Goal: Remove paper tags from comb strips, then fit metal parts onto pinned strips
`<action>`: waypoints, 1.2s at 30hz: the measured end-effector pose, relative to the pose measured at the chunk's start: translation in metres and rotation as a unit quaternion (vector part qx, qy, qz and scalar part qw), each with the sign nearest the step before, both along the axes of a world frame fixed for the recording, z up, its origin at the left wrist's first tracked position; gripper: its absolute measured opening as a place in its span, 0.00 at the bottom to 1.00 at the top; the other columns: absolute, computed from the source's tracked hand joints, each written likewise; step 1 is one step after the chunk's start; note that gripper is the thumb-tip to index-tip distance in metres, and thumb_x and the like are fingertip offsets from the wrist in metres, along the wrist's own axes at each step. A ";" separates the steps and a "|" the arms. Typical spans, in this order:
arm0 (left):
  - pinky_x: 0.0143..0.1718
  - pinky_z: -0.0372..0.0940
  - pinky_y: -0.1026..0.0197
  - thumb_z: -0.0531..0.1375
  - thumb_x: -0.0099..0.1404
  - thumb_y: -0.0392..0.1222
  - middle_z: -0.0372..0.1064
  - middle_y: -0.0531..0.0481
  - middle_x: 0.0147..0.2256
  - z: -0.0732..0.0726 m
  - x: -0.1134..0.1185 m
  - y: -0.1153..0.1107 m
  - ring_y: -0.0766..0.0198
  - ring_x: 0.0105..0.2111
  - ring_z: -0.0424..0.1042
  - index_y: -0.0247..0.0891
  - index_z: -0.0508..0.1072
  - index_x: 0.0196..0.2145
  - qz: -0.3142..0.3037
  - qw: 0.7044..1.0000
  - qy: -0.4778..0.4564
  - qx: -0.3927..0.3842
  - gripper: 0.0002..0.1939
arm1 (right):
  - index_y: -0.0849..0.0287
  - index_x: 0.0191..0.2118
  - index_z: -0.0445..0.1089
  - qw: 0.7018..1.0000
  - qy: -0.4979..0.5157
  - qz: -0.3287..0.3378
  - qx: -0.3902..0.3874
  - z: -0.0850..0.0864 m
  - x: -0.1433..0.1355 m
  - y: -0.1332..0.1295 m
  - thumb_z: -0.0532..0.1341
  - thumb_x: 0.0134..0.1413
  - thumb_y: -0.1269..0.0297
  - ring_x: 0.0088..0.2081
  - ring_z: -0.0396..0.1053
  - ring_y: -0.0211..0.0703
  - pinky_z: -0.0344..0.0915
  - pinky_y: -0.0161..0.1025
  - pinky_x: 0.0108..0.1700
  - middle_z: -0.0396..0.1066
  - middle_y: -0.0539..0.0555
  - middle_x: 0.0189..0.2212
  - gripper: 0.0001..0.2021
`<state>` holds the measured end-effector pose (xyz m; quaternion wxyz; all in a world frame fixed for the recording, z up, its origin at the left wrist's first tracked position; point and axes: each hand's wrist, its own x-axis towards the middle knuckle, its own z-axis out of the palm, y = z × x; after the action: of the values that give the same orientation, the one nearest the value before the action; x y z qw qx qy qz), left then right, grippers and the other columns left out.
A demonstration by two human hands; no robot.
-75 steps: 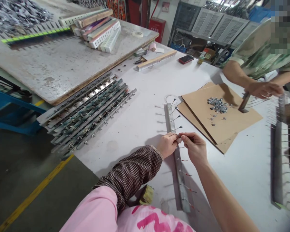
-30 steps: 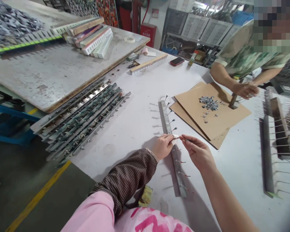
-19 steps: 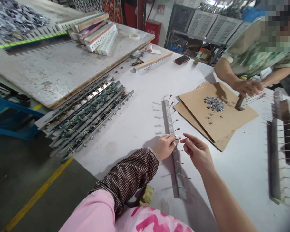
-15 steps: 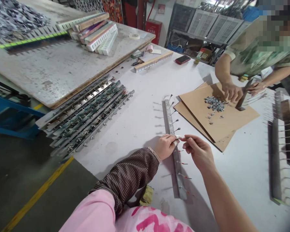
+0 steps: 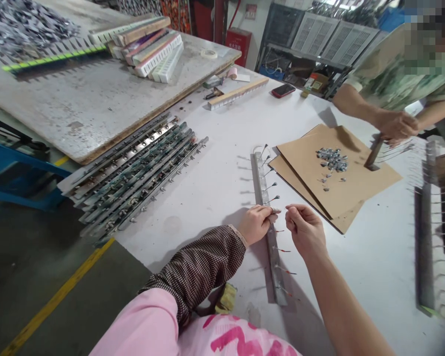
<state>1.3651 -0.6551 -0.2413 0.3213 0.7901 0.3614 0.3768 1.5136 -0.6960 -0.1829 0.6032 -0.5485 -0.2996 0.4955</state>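
A long grey metal bar (image 5: 260,183) lies lengthwise on the white table, with thin wire pins standing out from its right side. The far pins (image 5: 275,198) carry dark, flared tips; the near ones (image 5: 283,250) show red ends. My left hand (image 5: 258,225) rests across the middle of the bar, its fingers pinched together where a pin would be, white wrapping on the fingertips. Whatever lies between them is hidden. Just right of it, apart from it, my right hand (image 5: 307,230) is closed in a pinch; anything held there is too small to name.
Brown cardboard sheets (image 5: 341,198) bear a heap of small metallic pieces (image 5: 333,159). Across the table a co-worker's hands (image 5: 396,126) are by a dark upright tool (image 5: 374,151). Several barred racks (image 5: 144,173) lie left; another pinned bar (image 5: 424,247) lies right.
My right hand has drawn slightly away from my left fingertips, opening a small gap. The co-worker's hand has moved from beside the heap up to the other hand. The view has shifted slightly.
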 end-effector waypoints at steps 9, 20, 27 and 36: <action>0.54 0.71 0.56 0.56 0.75 0.39 0.79 0.48 0.46 0.002 0.000 0.000 0.60 0.48 0.76 0.39 0.76 0.48 0.002 1.000 0.017 0.002 0.09 | 0.56 0.44 0.80 0.994 -0.101 0.048 -0.009 0.000 0.005 -0.008 0.72 0.54 0.55 0.23 0.58 0.32 0.55 0.35 0.25 0.76 0.54 0.29 0.15; 0.54 0.70 0.55 0.56 0.75 0.43 0.79 0.45 0.45 0.000 -0.001 0.001 0.58 0.48 0.76 0.38 0.76 0.46 -0.010 1.000 0.006 -0.005 0.11 | 0.52 0.39 0.79 0.886 -0.448 0.117 0.028 0.019 0.014 0.001 0.63 0.59 0.53 0.31 0.73 0.46 0.67 0.42 0.35 0.78 0.54 0.29 0.11; 0.51 0.71 0.55 0.56 0.75 0.40 0.79 0.45 0.41 0.000 -0.003 0.001 0.58 0.45 0.76 0.36 0.76 0.40 -0.008 1.000 0.021 0.002 0.10 | 0.52 0.35 0.79 0.865 -0.457 0.207 0.012 0.016 0.017 0.016 0.63 0.58 0.53 0.25 0.66 0.42 0.61 0.39 0.29 0.75 0.51 0.24 0.11; 0.52 0.71 0.56 0.57 0.74 0.39 0.79 0.46 0.40 -0.003 0.002 0.000 0.59 0.44 0.77 0.36 0.77 0.37 0.018 0.999 0.029 -0.013 0.09 | 0.55 0.38 0.80 0.913 -0.379 0.148 0.032 -0.011 0.012 0.006 0.65 0.58 0.50 0.27 0.64 0.39 0.61 0.39 0.30 0.76 0.52 0.29 0.14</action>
<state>1.3667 -0.6553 -0.2441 0.3144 0.7898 0.3893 0.3548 1.5252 -0.6898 -0.1941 0.3818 -0.6248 -0.5990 0.3241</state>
